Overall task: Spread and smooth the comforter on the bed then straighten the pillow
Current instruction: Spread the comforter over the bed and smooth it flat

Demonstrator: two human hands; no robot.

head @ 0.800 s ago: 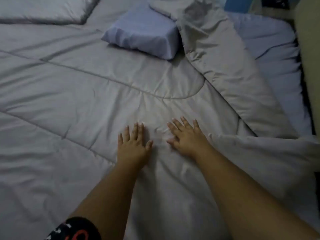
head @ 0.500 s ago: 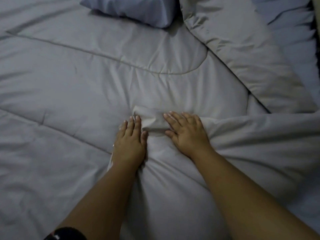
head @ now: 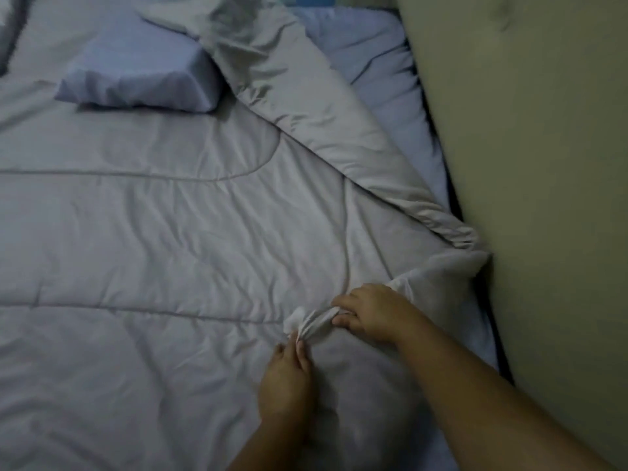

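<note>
A grey quilted comforter [head: 153,239] covers most of the bed. Its right edge is folded back on itself in a long diagonal flap [head: 306,107]. A pale blue pillow [head: 139,79] lies on top of the comforter at the upper left, slightly askew. My left hand [head: 287,379] pinches a bunched fold of the comforter's edge [head: 307,322]. My right hand [head: 368,312] grips the same fold just to the right of it. Both hands are closed on the fabric near the bed's right side.
A blue sheet [head: 380,73] shows under the folded flap at the upper right. A tall beige padded panel [head: 526,164] runs along the right side of the bed, with a dark gap beside the mattress. Another grey cover edge [head: 6,39] shows at the far upper left.
Both hands lay flat and open on the comforter, then pushed a fold up between them. Now they grip that bunched fold, further right near the beige panel.
</note>
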